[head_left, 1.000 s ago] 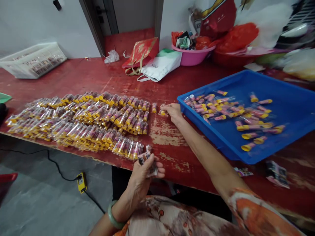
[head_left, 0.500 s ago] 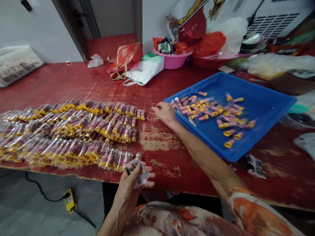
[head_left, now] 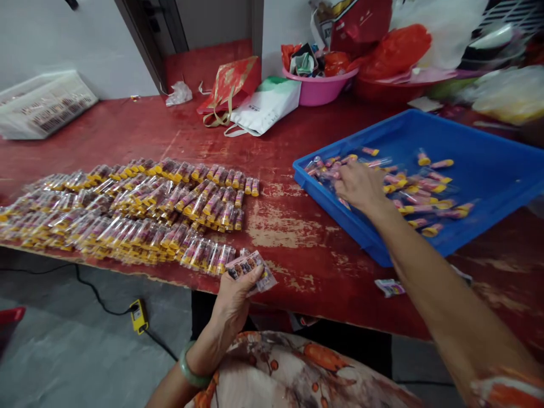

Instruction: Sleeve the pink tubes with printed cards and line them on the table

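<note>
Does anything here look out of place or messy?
One small printed packet lies alone on the red table by the blue tray, away from the stack of packets in the left hand. The table's paint is worn bare in patches.

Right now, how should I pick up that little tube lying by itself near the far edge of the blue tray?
Pinch the lone tube by its middle, from above, fingers across its width: it lies flat on the blue tray, apart from the others.

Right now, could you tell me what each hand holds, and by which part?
The left hand holds a stack of printed cards by its near end. The right hand lies on tubes in the blue tray; its grip is hidden.
</note>
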The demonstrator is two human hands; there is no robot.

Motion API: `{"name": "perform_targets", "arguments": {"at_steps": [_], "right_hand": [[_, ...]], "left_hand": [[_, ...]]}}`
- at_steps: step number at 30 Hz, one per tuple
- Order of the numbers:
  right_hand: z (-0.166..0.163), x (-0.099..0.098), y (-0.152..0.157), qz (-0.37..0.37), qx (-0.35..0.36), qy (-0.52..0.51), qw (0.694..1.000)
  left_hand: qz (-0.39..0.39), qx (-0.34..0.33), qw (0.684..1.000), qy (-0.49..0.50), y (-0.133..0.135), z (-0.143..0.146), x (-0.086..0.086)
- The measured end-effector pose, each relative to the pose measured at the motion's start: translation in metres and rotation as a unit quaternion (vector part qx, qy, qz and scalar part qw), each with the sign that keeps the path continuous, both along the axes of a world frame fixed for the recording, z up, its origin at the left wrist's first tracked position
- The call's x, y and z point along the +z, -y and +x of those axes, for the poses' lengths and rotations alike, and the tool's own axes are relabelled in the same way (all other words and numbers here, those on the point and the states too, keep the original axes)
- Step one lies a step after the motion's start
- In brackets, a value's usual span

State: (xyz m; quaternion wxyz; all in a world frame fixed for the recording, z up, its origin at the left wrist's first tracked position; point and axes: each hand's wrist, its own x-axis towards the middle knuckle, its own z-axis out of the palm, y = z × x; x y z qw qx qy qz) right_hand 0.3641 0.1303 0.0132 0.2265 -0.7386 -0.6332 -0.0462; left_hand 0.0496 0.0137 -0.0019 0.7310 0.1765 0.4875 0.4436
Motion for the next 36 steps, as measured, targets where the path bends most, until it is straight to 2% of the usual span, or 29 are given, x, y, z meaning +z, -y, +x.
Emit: {"name": "perform_targets", "arguments": {"at_steps": [2,3,4,5,7,9,11,13,16,18,19,23,25,27,31,34,36], "right_hand": [[-0.018,0.01,0.032,0.037,0.003,-0.063,0.997],[-0.03,0.012,0.051,0.054,0.03,-0.16,0.985],[-0.043,0.012,0.072,0.05,0.068,-0.283,0.956],[-0.059,0.009,0.092,0.001,0.115,-0.389,0.914],[-0.089,0.0,0.127,-0.076,0.166,-0.529,0.829],[-0.114,-0.013,0.151,-0.111,0.175,-0.598,0.774],[-0.13,-0.024,0.165,-0.127,0.166,-0.636,0.743],[-0.138,-0.03,0.17,-0.143,0.158,-0.659,0.721],[-0.14,-0.033,0.176,-0.16,0.16,-0.671,0.706],[-0.138,-0.032,0.182,-0.16,0.164,-0.661,0.714],[-0.137,-0.031,0.185,-0.149,0.166,-0.645,0.731],[-0.138,-0.026,0.196,-0.022,0.207,-0.49,0.847],[-0.141,-0.024,0.197,0.037,0.247,-0.407,0.878],[-0.143,-0.024,0.196,0.075,0.265,-0.336,0.901],[-0.148,-0.026,0.195,0.12,0.232,-0.202,0.944],[-0.153,-0.028,0.197,0.136,0.211,-0.131,0.959],[-0.156,-0.029,0.198,0.154,0.204,-0.123,0.959]], "left_hand": [[0.004,0.006,1.0,-0.004,0.0,0.001,-0.002],[0.007,0.009,1.0,-0.003,0.0,0.002,-0.003],[0.011,0.011,1.0,-0.001,0.0,0.003,-0.004],[0.016,0.012,1.0,0.002,0.0,0.005,-0.005],[0.029,0.014,0.999,0.005,0.001,0.008,-0.006],[0.047,0.016,0.999,0.002,0.002,0.011,-0.007],[0.066,0.014,0.998,-0.001,0.003,0.012,-0.009],[0.078,0.005,0.997,-0.006,0.005,0.013,-0.01],[0.085,-0.001,0.996,-0.015,0.007,0.015,-0.011],[0.079,0.005,0.997,-0.009,0.008,0.017,-0.01],[0.069,0.008,0.998,-0.002,0.008,0.019,-0.008],[0.012,0.021,1.0,0.016,0.009,0.024,-0.001],[0.001,0.019,1.0,0.02,0.01,0.025,0.001],[0.002,0.011,1.0,0.026,0.01,0.026,0.002],[0.01,0.011,0.999,0.039,0.012,0.028,0.002],[0.023,0.001,0.999,0.047,0.015,0.029,0.0],[0.035,0.016,0.999,0.033,0.016,0.03,-0.003]]}}
